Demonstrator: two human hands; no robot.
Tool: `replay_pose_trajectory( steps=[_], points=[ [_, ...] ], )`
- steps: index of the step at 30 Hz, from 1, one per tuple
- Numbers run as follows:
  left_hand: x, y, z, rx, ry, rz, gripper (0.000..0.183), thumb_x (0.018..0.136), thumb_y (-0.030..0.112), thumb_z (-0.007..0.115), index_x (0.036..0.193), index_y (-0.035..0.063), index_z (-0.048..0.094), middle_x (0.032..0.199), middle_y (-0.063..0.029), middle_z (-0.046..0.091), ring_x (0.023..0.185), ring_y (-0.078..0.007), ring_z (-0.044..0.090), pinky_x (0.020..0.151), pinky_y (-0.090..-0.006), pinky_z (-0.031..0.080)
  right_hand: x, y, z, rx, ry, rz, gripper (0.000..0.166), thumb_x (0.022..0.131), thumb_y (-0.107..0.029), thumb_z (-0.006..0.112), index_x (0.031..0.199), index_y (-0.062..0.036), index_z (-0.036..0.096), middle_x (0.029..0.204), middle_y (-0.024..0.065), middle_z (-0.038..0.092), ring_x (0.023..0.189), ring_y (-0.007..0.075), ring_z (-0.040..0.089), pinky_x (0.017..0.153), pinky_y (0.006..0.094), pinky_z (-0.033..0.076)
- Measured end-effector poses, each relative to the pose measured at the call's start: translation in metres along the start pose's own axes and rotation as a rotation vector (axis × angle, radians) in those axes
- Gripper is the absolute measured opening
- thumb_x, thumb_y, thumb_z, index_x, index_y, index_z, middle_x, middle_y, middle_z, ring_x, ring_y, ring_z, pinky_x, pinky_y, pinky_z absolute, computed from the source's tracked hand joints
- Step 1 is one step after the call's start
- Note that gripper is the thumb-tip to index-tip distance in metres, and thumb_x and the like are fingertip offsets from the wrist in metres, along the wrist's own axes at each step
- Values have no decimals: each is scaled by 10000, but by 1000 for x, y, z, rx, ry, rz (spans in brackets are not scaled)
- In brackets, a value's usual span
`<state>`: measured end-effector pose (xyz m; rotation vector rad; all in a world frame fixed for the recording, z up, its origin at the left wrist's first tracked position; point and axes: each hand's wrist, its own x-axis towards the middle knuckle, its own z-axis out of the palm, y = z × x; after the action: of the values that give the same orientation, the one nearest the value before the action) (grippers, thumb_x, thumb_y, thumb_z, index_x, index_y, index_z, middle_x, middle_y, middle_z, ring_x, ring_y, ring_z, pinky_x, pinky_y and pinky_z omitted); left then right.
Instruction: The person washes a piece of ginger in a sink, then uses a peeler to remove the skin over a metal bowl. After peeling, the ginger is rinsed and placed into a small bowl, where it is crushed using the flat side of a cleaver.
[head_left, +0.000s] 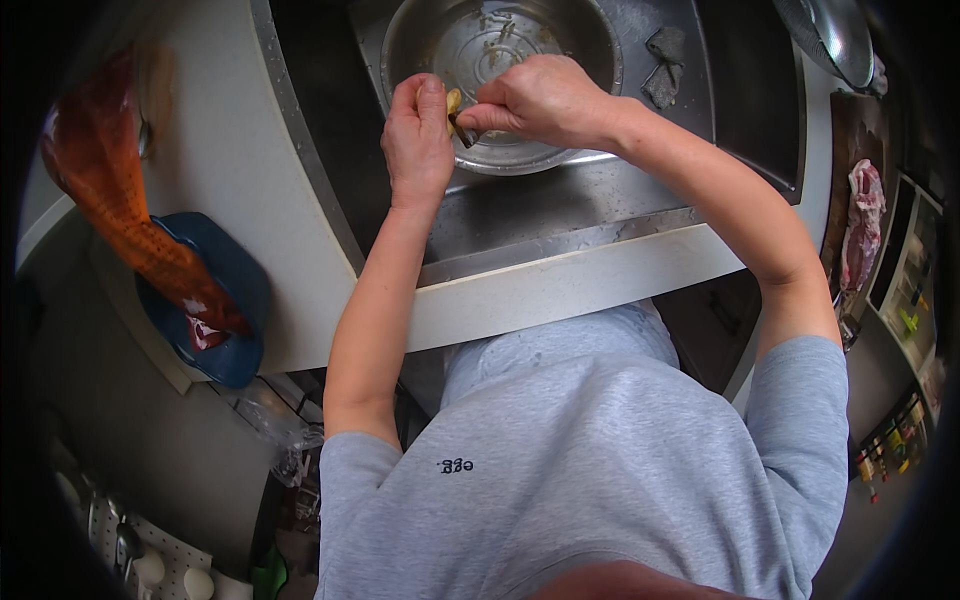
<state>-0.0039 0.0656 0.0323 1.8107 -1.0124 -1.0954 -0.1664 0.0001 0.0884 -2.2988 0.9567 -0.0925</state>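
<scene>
Over the near left rim of a round metal basin (525, 163), my left hand (421, 135) grips a knobby yellow piece of food (453, 100), perhaps ginger root. My right hand (536, 105) is closed on a small dark tool (466, 135), whose blade-like end touches the yellow piece; its exact kind cannot be told. Brown peelings (504, 34) and a little liquid lie in the basin, which stands in a stainless steel sink. The fingertips of my left hand are partly hidden behind its thumb.
A grey cloth (664, 67) lies in the sink right of the basin. On the left counter, an orange-red bag (142, 225) rests in a blue bowl (251, 300). At the right, raw meat (864, 225) lies on a dark board (834, 202), below a metal strainer or bowl (832, 37).
</scene>
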Motion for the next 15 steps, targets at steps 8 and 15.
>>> replay_pose_trajectory(
  steps=[8, 15],
  points=[
    [-11, 27, -2, 61, 23, 149, 275, 937, 290, 502, 1040, 46, 576, 869, -40, 617, 813, -99, 556, 750, -245, 453, -1, 16, -5, 459, -164, 225, 481, 850, -493, 558, 769, -32, 669, 539, 25, 479, 521, 123, 442, 508, 278, 373],
    [-13, 32, 1, 118, 44, 271, 238, 935, 270, 514, 1052, 70, 567, 832, -48, 612, 754, -102, 555, 693, -239, 466, -9, 4, 7, 1055, -316, 553, 511, 880, -515, 516, 597, -90, 540, 501, -50, 372, 466, 54, 282, 438, 241, 252]
  ],
)
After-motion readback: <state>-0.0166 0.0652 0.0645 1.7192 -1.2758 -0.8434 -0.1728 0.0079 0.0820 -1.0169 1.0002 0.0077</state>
